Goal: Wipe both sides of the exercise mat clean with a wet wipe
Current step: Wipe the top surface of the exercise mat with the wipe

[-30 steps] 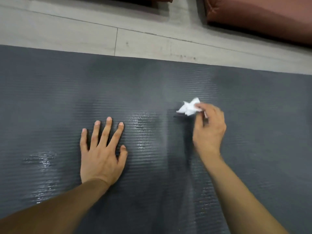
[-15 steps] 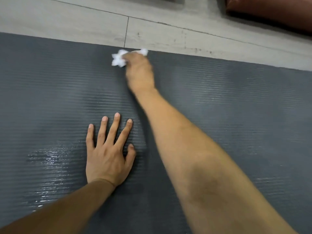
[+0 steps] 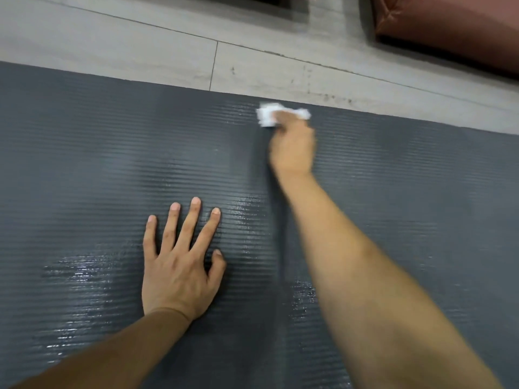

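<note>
One dark grey ribbed foam exercise mat (image 3: 84, 169) lies flat on a pale grey tiled floor (image 3: 140, 46), its far edge running across the upper part of the view. Two bare hands are on it. The left hand (image 3: 177, 265) rests palm down near the mat's middle, fingers straight and spread, holding nothing. The right hand (image 3: 292, 147), blurred, reaches to the far edge, its fingers curled over one crumpled white wet wipe (image 3: 268, 115) pressed onto the mat just inside that edge. Several wet, shiny patches (image 3: 78, 276) show on the mat around the left hand. One reddish-brown cushion (image 3: 455, 26) sits on the floor beyond the far edge, at the right.
</note>
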Demonstrator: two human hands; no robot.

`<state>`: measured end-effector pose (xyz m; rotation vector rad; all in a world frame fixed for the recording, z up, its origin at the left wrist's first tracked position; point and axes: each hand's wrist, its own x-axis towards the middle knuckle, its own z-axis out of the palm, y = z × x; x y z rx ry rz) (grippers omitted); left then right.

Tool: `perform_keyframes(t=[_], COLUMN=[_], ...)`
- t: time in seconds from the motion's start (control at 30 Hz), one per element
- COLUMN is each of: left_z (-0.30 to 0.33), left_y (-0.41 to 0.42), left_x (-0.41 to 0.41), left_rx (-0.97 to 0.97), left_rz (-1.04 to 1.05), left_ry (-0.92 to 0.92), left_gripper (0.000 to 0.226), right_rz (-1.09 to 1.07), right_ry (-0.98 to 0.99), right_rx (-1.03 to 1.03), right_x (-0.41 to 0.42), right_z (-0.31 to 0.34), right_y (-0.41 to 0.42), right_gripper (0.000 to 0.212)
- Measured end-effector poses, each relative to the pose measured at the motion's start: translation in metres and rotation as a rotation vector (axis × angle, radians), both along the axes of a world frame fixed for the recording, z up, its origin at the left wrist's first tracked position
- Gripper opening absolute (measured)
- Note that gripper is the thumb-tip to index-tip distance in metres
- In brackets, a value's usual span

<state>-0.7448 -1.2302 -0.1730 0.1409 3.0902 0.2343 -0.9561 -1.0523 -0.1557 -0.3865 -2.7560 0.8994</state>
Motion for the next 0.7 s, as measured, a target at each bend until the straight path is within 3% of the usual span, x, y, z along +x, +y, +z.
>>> perform_keyframes(t=[0.1,0.17,0.23,0.37,0.47,0.53,0.57,0.63,0.7], left_z=[-0.001,0.0,0.0,-0.001,-0.001,-0.001,-0.001,-0.004,-0.005], left_y=[-0.001,-0.001,-0.001,0.001,0.002,0.003,0.003,0.001,0.0], left_x=[0.0,0.0,0.0,0.0,0.0,0.0,-0.001,-0.001,0.0], left_rx=[-0.003,-0.01,-0.004,-0.004,-0.008,-0.008,-0.006,0.004,0.012], left_rz=[-0.005,-0.007,-0.005,0.002,0.007,0.009,0.008,0.003,-0.008], left_ry=[0.012,0.012,0.017,0.029,0.033,0.044,0.051,0.069,0.085], left_gripper=[0.067,0.067,0.067,0.067,0.066,0.066,0.066,0.065,0.064], right_rz=[0.536,0.641,0.488,-0.113,-0.29,-0.147,0.023,0.427,0.687], right_ry=[0.094,0.173,0.252,-0.034,-0.025,-0.004,0.014,0.05,0.094], right_rx=[0.109,0.164,0.159,0.201,0.152,0.027,-0.015,0.023,0.093], right_x=[0.028,0.028,0.021,0.036,0.036,0.031,0.032,0.049,0.061], right_z=[-0.011,-0.008,-0.009,0.006,0.005,0.001,-0.003,-0.008,-0.007], right_y=[-0.079,-0.062,-0.007,0.116,0.091,0.03,-0.006,-0.074,-0.092], right_gripper=[0.031,0.03,0.034,0.039,0.04,0.037,0.036,0.033,0.03])
